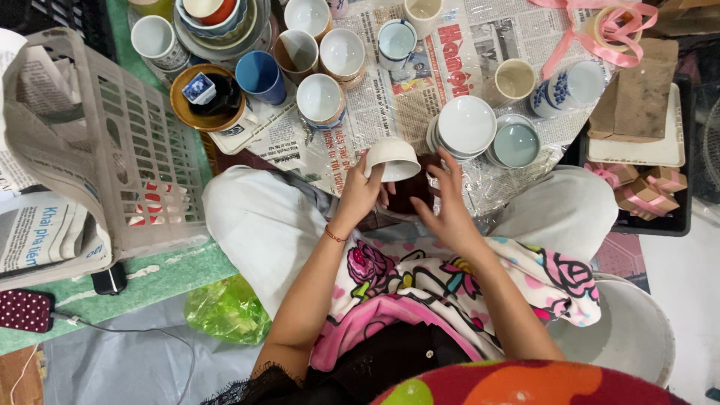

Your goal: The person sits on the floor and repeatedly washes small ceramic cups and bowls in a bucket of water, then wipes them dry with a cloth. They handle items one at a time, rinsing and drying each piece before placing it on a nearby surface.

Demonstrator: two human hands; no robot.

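Observation:
My left hand [359, 193] grips a small white ceramic bowl [392, 158], tilted on its side just above my lap. My right hand [448, 202] is beside it with fingers spread, touching a dark brown object [411, 196] under the bowl; what that object is cannot be told. Both hands are over sheets of newspaper [390, 97] spread on the floor in front of my crossed legs in white trousers.
Several cups and bowls stand on the newspaper, among them a blue cup [260, 75], a stack of white bowls [465, 125] and a pale green bowl [516, 144]. A white plastic basket [127, 150] lies left. Small gift boxes [645, 191] and pink ribbon [600, 26] are right.

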